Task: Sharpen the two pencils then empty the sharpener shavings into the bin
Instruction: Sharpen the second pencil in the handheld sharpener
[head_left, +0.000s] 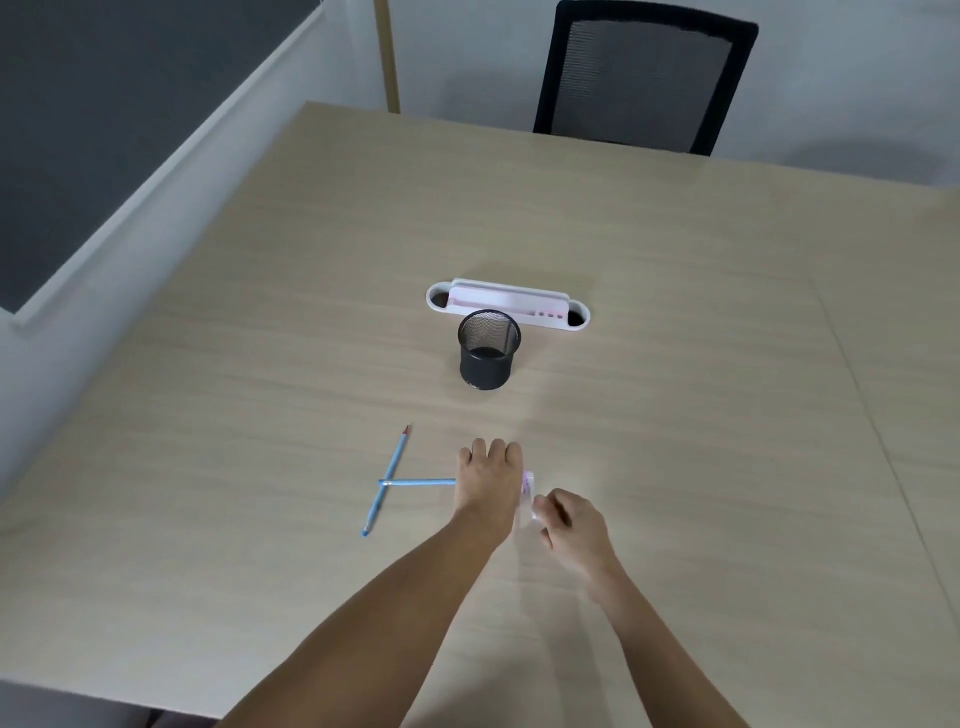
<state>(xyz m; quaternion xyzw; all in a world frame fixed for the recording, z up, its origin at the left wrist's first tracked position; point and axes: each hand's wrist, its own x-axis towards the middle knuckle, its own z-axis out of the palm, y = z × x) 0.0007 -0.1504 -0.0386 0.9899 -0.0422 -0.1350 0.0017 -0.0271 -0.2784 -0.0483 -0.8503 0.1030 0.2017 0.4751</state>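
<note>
Item: blue pencil (418, 482), light, stiff, tip brittle; shaft held in curled left hand (488, 480), pointing to 9 o'clock, feeding small pink sharpener (528, 491) pinched by right hand (569, 522). Second pencil (387, 480) crossed beneath. Mesh bin (488, 351) at 12 o'clock.

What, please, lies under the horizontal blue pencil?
The horizontal blue pencil crosses over the slanted blue pencil near its left end; its right end is hidden under the left hand.
</note>
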